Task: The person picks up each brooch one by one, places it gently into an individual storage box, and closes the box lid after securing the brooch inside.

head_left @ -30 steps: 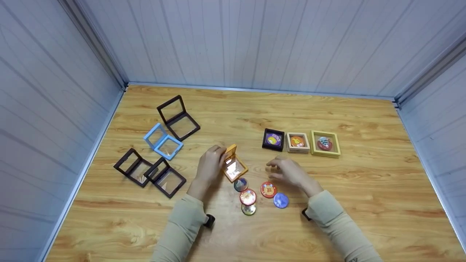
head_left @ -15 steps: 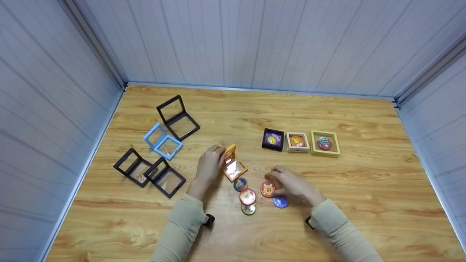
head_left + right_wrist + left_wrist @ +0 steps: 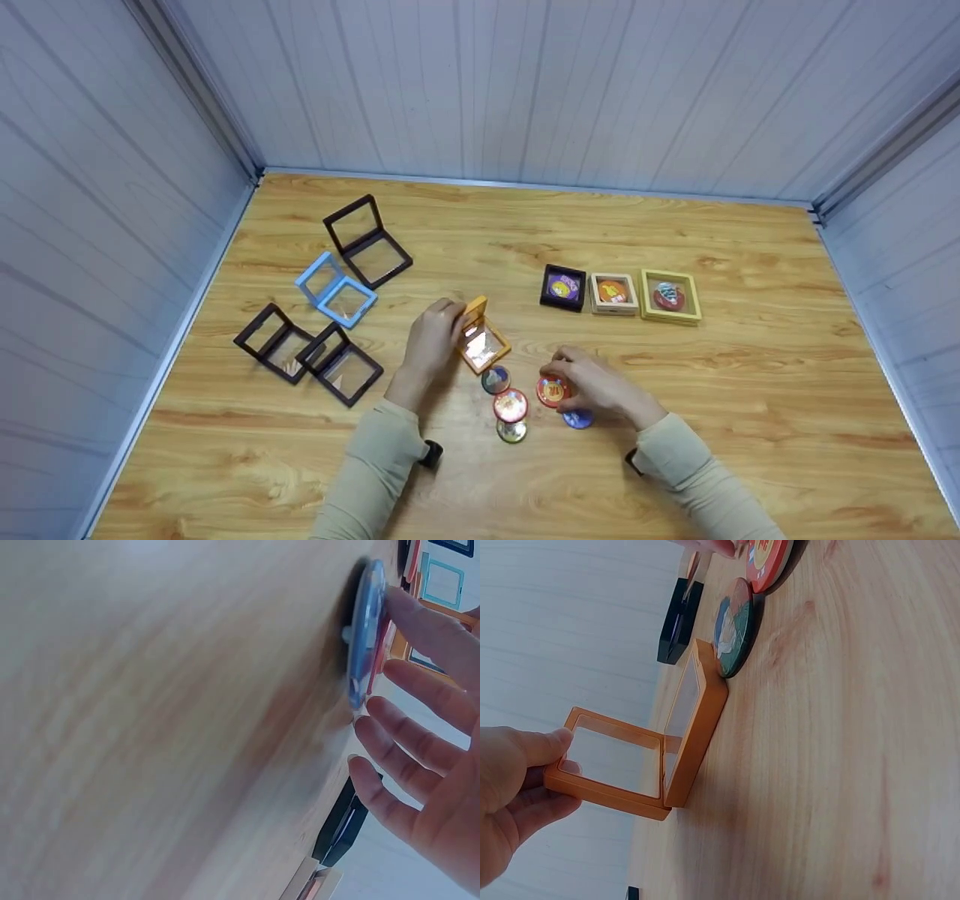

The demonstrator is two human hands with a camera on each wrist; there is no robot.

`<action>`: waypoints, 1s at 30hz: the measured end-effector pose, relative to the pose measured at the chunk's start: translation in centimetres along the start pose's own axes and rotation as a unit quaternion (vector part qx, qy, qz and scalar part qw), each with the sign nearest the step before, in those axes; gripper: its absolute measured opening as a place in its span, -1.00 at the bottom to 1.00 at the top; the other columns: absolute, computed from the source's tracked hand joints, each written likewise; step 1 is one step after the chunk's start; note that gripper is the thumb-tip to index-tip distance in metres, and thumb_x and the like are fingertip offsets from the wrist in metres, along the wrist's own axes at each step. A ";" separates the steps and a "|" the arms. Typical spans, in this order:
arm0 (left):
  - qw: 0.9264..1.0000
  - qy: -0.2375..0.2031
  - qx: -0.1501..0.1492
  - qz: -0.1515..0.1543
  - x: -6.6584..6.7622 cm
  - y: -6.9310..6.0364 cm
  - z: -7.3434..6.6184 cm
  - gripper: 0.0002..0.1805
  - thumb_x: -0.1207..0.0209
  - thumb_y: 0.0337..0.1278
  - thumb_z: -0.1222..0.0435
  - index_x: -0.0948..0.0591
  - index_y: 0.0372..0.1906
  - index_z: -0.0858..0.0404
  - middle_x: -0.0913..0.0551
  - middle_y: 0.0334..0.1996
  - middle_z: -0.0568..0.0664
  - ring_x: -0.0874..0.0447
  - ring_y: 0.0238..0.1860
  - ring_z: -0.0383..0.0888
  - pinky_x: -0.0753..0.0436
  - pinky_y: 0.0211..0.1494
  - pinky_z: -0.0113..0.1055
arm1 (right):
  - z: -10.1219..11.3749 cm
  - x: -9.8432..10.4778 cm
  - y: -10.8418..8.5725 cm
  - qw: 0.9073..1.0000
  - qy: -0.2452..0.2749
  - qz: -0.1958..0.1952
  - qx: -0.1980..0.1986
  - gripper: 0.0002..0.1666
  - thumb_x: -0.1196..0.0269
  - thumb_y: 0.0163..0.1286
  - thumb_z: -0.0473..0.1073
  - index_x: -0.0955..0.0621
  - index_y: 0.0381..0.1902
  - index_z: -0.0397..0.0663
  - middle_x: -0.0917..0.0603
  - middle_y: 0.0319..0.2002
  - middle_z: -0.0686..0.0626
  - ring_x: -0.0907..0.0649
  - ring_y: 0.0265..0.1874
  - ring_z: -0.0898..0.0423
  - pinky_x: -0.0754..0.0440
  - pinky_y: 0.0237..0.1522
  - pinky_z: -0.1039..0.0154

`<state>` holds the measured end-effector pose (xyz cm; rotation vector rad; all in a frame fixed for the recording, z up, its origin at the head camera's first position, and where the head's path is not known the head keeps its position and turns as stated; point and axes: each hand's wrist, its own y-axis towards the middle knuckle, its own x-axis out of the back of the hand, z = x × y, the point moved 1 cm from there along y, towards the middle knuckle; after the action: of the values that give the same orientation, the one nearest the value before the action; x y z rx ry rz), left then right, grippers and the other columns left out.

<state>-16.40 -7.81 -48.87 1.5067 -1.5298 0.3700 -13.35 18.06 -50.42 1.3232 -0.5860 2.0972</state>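
Observation:
My left hand (image 3: 435, 334) grips the raised lid of a small orange display frame (image 3: 697, 742), thumb on one side and fingers on the other. The frame stands hinged apart, its clear-windowed base on the table. At its near corner lies a dark round badge (image 3: 496, 380). My right hand (image 3: 596, 382) has thumb and fingertips at opposite edges of a red round badge (image 3: 553, 391), which still lies on the table. Partly under that hand is a blue badge (image 3: 366, 634). Between the hands lie another red badge (image 3: 511, 406) and a greenish one (image 3: 512, 431), partly overlapping.
At the left stand unfolded frames: a blue one (image 3: 348, 301) and several black ones, including a large black frame (image 3: 376, 259). Behind the right hand, a black frame (image 3: 563, 287), a beige frame (image 3: 613, 293) and a yellow frame (image 3: 670, 296) stand in a row, each containing a badge.
My right hand has come down and toward me, and its thumb and fingertips have reached the red badge. The left hand and orange frame have stayed in place.

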 end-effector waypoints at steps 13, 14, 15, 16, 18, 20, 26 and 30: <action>1.000 0.001 -0.006 0.008 -0.3 0.1 -0.1 -0.81 -0.14 0.05 0.40 -0.60 -0.23 0.44 -0.57 -0.38 0.12 -0.57 -0.37 -0.03 -0.57 -0.28 -0.22 | 0.2 0.2 0.2 0.998 0.043 0.028 -0.025 -0.48 -0.39 -0.10 -0.18 -0.55 -0.10 -0.17 -0.45 -0.23 -0.02 -0.49 -0.28 0.10 -0.49 -0.22 0.18; 1.000 0.003 -0.007 0.007 -0.3 0.2 -0.1 -0.81 -0.14 0.05 0.40 -0.60 -0.23 0.43 -0.57 -0.38 0.12 -0.57 -0.38 -0.02 -0.57 -0.29 -0.22 | 0.2 0.3 0.3 0.998 0.045 0.027 -0.027 -0.48 -0.39 -0.09 -0.17 -0.54 -0.10 -0.18 -0.45 -0.23 -0.02 -0.49 -0.28 0.10 -0.50 -0.22 0.18; 1.000 0.002 -0.007 0.006 -0.3 0.2 -0.1 -0.81 -0.14 0.04 0.40 -0.60 -0.23 0.44 -0.57 -0.38 0.12 -0.57 -0.38 -0.02 -0.57 -0.29 -0.21 | 0.3 0.4 0.5 0.998 0.044 0.025 -0.026 -0.48 -0.39 -0.09 -0.17 -0.54 -0.10 -0.19 -0.45 -0.24 -0.03 -0.49 -0.29 0.10 -0.50 -0.24 0.18; 1.000 0.004 -0.007 0.006 -0.3 0.2 -0.1 -0.81 -0.14 0.04 0.40 -0.60 -0.23 0.43 -0.57 -0.38 0.11 -0.57 -0.38 -0.02 -0.57 -0.29 -0.21 | 0.3 0.5 0.6 0.999 0.044 0.021 -0.025 -0.48 -0.39 -0.09 -0.18 -0.54 -0.10 -0.19 -0.45 -0.25 -0.03 -0.49 -0.30 0.10 -0.50 -0.25 0.19; 1.000 0.004 -0.006 0.005 -0.2 0.2 -0.1 -0.80 -0.14 0.04 0.40 -0.60 -0.22 0.43 -0.57 -0.38 0.11 -0.57 -0.37 -0.02 -0.56 -0.28 -0.20 | 0.5 0.8 1.1 0.999 0.039 0.009 -0.020 -0.48 -0.39 -0.10 -0.19 -0.54 -0.11 -0.21 -0.45 -0.27 -0.04 -0.48 -0.32 0.11 -0.50 -0.27 0.20; 1.000 0.004 -0.004 0.004 -0.2 0.2 -0.1 -0.79 -0.15 0.03 0.40 -0.60 -0.22 0.44 -0.58 -0.38 0.11 -0.57 -0.37 -0.02 -0.56 -0.27 -0.20 | 0.6 1.1 1.6 0.999 0.042 -0.002 -0.018 -0.47 -0.39 -0.11 -0.21 -0.54 -0.11 -0.23 -0.46 -0.27 -0.05 -0.49 -0.33 0.11 -0.50 -0.28 0.21; 1.000 0.001 -0.004 0.001 -0.1 0.2 0.1 -0.79 -0.15 0.02 0.40 -0.60 -0.22 0.45 -0.57 -0.39 0.12 -0.57 -0.38 -0.01 -0.56 -0.28 -0.20 | 1.2 1.6 3.5 0.998 0.054 -0.016 -0.024 -0.46 -0.39 -0.11 -0.26 -0.53 -0.09 -0.28 -0.45 -0.26 -0.07 -0.49 -0.31 0.09 -0.51 -0.22 0.21; 1.000 0.002 -0.003 0.000 -0.1 0.1 0.1 -0.79 -0.15 0.02 0.40 -0.59 -0.21 0.45 -0.57 -0.38 0.12 -0.57 -0.37 -0.01 -0.56 -0.26 -0.20 | 1.8 1.7 4.8 0.998 0.051 -0.026 -0.026 -0.47 -0.38 -0.11 -0.25 -0.53 -0.10 -0.28 -0.45 -0.25 -0.07 -0.49 -0.31 0.09 -0.51 -0.22 0.22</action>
<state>-16.53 -7.83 -48.93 1.4999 -1.5277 0.3681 -16.02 13.88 -48.38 1.1817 -0.5529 2.0804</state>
